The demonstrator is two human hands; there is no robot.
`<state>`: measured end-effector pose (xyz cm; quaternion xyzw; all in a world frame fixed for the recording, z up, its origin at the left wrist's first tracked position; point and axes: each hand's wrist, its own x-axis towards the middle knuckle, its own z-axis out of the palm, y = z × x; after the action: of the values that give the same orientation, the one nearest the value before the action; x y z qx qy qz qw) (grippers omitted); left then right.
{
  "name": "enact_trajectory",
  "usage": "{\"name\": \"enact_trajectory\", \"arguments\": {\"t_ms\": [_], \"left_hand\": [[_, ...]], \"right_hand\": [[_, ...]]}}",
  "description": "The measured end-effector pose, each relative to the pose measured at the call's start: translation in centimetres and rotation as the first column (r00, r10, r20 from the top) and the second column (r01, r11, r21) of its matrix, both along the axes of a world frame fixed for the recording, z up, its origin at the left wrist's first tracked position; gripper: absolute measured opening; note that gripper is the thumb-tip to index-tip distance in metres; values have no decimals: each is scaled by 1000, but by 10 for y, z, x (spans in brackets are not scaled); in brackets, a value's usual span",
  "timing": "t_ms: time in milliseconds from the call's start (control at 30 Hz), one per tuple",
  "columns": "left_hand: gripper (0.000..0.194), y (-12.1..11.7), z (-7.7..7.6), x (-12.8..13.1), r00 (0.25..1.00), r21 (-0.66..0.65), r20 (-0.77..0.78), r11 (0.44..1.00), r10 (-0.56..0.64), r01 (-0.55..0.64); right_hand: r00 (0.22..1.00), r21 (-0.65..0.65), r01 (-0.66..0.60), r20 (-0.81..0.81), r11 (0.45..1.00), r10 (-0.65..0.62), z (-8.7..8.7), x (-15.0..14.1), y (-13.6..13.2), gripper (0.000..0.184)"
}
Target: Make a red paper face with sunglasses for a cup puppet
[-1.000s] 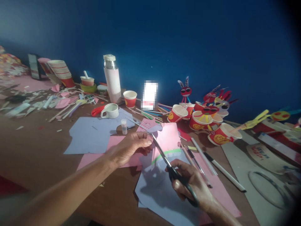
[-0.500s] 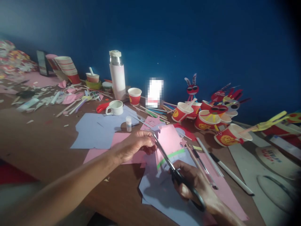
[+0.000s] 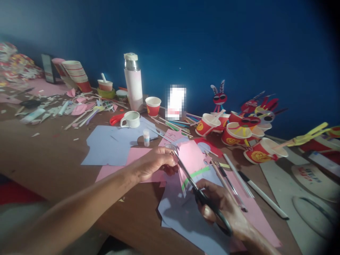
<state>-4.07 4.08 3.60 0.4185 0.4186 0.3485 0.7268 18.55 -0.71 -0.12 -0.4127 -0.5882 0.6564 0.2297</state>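
My right hand (image 3: 216, 203) is closed through the black handles of a pair of scissors (image 3: 187, 170), whose blades point up and to the left. The blades look nearly together at the fingertips of my left hand (image 3: 160, 163). Those fingers are pinched on a small piece of paper, mostly hidden by the fingers and the blade tips. Just behind the blades is a pink paper sheet (image 3: 191, 156) with a green strip (image 3: 200, 172) along its lower edge. Below both hands, a large lavender paper sheet (image 3: 186, 219) lies on the table, shadowed by my hands.
A white thermos (image 3: 133, 88), a paper cup (image 3: 153, 107) and a white mug-like lid (image 3: 132, 119) stand behind. A glue bottle (image 3: 146, 138) is on the left. Decorated paper cups (image 3: 235, 134) crowd the right, near pens (image 3: 261, 194) and straws. Paper scraps (image 3: 79, 108) litter the far left.
The view has shifted slightly, so the table things sit farther right in the picture. My left hand stays at the scissors' tips, and the blades look more closed than a second ago.
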Motion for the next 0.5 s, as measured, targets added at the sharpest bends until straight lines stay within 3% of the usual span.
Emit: {"name": "enact_trajectory", "arguments": {"t_ms": [500], "left_hand": [[11, 2, -4, -3, 999, -24, 1, 999, -33, 33]], "right_hand": [[1000, -14, 17, 25, 1000, -16, 0, 1, -1, 51]]}}
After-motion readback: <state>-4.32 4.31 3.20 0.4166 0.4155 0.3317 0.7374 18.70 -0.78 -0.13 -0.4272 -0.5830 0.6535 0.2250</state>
